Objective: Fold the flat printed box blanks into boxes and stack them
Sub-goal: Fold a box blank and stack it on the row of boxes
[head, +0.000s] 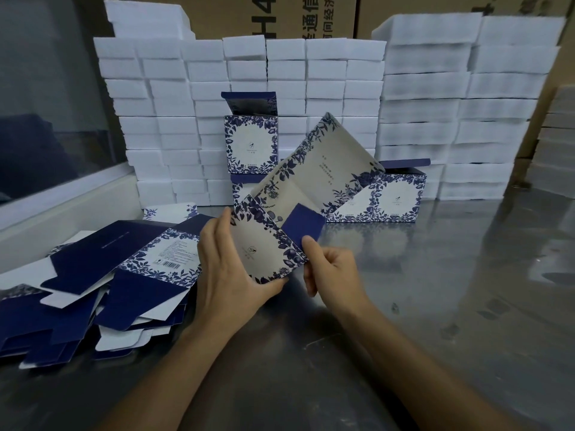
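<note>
Fingers of my left hand (230, 269) curl round the near edge of the cream box blank printed with dark-blue flowers (298, 194), thumb under its lower corner, so that hand grips the card. My right hand (329, 272) pinches the same blank at its right corner, thumb up against the plain navy flap (303, 227) — fingers tucked beneath, where I cannot see them fully. The blank is lifted off the grey metal table (435, 290) and slants up and away to the right, partly opened along its creases.

To my left lies a loose heap of flat navy-and-white blanks (102, 281), one showing a barcode panel. Behind the held blank stand folded floral boxes: two stacked one on the other (250, 147), the top one with its navy lid flap raised, and one more on the table to the right (392, 197). Behind them all rises a wall of white foam blocks (311, 76), with brown cardboard cartons (280, 17) at the back.
</note>
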The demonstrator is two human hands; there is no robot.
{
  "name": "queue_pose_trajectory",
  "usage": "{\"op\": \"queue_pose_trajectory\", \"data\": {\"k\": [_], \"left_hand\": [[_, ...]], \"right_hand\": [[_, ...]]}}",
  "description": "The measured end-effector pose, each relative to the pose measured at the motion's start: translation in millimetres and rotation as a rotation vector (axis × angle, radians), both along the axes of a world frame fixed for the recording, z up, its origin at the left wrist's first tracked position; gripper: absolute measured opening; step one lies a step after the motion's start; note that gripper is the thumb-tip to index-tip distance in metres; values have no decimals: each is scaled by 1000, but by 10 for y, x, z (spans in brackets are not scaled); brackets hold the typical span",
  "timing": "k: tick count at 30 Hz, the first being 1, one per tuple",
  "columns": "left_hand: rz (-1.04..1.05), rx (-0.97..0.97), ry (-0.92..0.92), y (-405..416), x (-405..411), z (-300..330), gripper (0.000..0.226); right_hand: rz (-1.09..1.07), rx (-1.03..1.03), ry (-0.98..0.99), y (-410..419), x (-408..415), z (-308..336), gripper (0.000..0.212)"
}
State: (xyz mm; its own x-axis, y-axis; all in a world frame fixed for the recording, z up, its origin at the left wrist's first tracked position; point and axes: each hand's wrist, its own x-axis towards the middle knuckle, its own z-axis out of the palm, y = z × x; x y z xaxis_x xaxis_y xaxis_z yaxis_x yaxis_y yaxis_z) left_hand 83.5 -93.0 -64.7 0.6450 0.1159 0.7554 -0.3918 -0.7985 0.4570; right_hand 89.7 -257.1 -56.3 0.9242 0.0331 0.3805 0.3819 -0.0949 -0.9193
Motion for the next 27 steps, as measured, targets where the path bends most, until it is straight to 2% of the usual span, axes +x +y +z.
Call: {"op": "queue_pose_trajectory", "data": {"k": [8,13,21,24,27], "left_hand": [[-1,14,16,25,23,10,129],[-68,9,-2,41,36,13,128],[-119,31,-31,38,51,1,130],[-129,24,-28,41,56,1,128],[-148,16,-26,38,49,6,128]], "right_hand": [[23,-27,53,29,-41,47,59],[-61,123,157,-1,1,38,65],[-130,180,229,-99,73,51,50],[-149,193,219,-84,83,26,58],[-187,294,249,-93,101,18,61]]}}
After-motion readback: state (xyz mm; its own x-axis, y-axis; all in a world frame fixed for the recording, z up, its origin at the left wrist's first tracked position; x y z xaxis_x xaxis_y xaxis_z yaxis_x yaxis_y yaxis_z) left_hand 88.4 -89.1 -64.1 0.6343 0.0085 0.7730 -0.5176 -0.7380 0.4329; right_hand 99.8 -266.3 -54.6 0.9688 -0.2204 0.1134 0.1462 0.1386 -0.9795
